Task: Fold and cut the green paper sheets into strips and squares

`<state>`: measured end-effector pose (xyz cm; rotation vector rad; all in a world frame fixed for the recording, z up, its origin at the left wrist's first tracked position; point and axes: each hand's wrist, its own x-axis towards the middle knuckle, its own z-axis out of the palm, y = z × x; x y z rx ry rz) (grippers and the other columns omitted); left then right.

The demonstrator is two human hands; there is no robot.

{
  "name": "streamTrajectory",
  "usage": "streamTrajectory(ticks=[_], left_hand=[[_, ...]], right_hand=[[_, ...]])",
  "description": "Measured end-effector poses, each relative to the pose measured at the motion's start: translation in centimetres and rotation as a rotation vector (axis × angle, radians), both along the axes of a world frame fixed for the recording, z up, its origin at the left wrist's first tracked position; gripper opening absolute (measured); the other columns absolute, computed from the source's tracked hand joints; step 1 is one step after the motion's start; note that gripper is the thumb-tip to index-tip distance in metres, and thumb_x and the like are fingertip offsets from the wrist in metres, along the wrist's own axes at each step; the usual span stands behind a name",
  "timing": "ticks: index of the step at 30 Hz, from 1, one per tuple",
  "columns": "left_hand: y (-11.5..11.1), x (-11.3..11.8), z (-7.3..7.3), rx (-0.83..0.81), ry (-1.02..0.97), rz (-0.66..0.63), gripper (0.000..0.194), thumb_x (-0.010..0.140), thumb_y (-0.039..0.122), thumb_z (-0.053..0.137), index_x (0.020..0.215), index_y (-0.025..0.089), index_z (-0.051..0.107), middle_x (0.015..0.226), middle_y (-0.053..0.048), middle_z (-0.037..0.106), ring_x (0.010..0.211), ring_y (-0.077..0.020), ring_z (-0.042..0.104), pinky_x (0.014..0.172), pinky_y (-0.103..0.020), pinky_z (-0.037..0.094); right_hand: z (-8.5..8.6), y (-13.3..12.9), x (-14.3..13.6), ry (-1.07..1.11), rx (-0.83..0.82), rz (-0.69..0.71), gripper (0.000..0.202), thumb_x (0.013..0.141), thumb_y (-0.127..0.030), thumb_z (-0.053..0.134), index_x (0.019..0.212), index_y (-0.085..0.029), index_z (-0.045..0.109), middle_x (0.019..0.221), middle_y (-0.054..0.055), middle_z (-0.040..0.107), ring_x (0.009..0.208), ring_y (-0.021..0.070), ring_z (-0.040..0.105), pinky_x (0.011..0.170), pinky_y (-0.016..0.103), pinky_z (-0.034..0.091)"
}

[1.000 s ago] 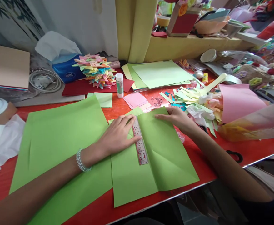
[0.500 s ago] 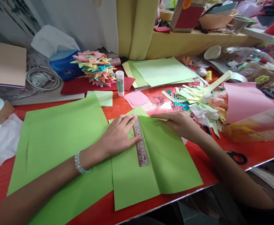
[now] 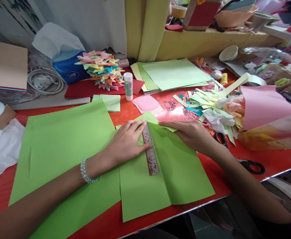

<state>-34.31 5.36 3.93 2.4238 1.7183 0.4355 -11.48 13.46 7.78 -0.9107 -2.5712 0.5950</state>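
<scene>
My left hand (image 3: 129, 141) lies with fingers spread over a patterned ruler (image 3: 150, 156), its fingertips at the ruler's far end and its thumb across the middle. Under the ruler is a creased green sheet (image 3: 185, 176), whose right part rises from the crease. At the sheet's far right edge, my right hand (image 3: 190, 132) has its fingers stretched together, thumb side underneath, with the raised paper edge between them. Larger green paper (image 3: 68, 142) lies to the left, partly beneath my left forearm.
A glue stick (image 3: 128, 86), pink squares (image 3: 146, 103) and a folded-paper piece (image 3: 103, 69) stand or lie behind. Black scissors (image 3: 251, 166) and paper strips (image 3: 210, 99) are at the right. Pale green sheets (image 3: 175, 73) lie at the back.
My right hand has shifted slightly left along the sheet's far edge. My left hand stays on the ruler. The whole view has moved slightly.
</scene>
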Motion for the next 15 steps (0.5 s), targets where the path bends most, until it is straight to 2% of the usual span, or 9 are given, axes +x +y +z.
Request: streamTrajectory(ticks=[9,15], left_hand=[[-0.17,0.19,-0.13,0.023,0.005,0.009,0.08,0.086,0.071,0.032,0.144,0.017,0.036,0.141,-0.012,0.047,0.126,-0.0281,0.04,0.105,-0.045,0.036],[-0.17,0.26,-0.03,0.012,0.025,0.006,0.084,0.086,0.072,0.03,0.143,0.012,0.037,0.141,-0.015,0.047,0.127,-0.0288,0.039,0.106,-0.044,0.035]], right_hand=[[-0.08,-0.33,0.07,-0.042,0.028,0.018,0.052,0.078,-0.008,0.043,0.119,-0.029,0.066,0.112,-0.004,0.07,0.093,0.0178,0.07,0.079,0.03,0.056],[-0.08,-0.41,0.16,-0.037,0.078,0.055,0.054,0.078,-0.006,0.04,0.121,-0.025,0.066,0.111,-0.001,0.071,0.091,0.0185,0.071,0.075,0.03,0.056]])
